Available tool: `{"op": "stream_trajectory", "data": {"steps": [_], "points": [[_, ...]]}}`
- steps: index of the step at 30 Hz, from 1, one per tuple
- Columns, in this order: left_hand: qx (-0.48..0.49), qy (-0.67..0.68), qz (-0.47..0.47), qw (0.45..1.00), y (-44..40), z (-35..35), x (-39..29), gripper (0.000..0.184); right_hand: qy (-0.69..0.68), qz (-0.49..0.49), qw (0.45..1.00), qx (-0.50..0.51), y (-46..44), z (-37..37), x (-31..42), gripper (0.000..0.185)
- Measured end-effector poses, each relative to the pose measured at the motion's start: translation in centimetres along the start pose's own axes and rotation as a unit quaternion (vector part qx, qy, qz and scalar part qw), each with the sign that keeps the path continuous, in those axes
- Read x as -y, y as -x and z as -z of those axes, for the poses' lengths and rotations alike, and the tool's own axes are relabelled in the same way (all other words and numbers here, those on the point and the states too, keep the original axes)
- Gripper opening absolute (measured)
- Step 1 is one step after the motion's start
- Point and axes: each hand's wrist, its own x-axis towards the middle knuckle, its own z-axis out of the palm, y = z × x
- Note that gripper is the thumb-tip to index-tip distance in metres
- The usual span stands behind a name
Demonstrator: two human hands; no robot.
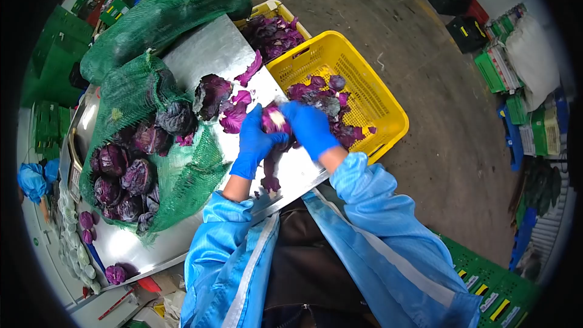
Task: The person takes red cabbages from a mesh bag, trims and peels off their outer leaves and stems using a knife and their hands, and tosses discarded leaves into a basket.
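Observation:
Over the metal table's front edge, my left hand in a blue glove is closed around the left side of a red cabbage, its pale cut stem end facing up. Against the cabbage's right side presses my right hand, also gloved in blue and slightly blurred; its fingertips are partly hidden. Loose purple cabbage leaves lie on the table just left of the hands. Beside my right hand, more trimmed leaves rest in a yellow crate.
A green mesh bag spills several red cabbages on the table. Behind it lies another full mesh bag. A second yellow crate holds leaves. One small cabbage sits near the left corner. A co-worker is at far left.

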Motion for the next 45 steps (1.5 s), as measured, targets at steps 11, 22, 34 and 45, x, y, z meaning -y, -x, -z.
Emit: {"op": "stream_trajectory", "data": {"steps": [11, 22, 34, 45], "points": [[0.022, 0.093, -0.032, 0.995, 4.1, 3.0, 2.0, 0.115, -0.003, -0.273, 0.962, 0.024, -0.7, -0.5, -8.5, 0.049], [0.033, 0.139, 0.029, 0.989, 3.3, 3.7, 2.5, 0.111, -0.142, -0.068, 0.981, 0.116, 3.5, 1.5, 4.1, 0.071], [-0.009, 0.101, 0.059, 0.993, 3.0, 3.0, 1.2, 0.109, 0.089, -0.043, 0.990, 0.103, 4.9, 0.9, 4.0, 0.092], [-0.084, 0.021, 0.038, 0.996, 3.4, 1.2, 2.5, 0.109, -0.374, -0.253, 0.892, -0.015, 2.9, 0.2, 4.0, 0.049]]}}
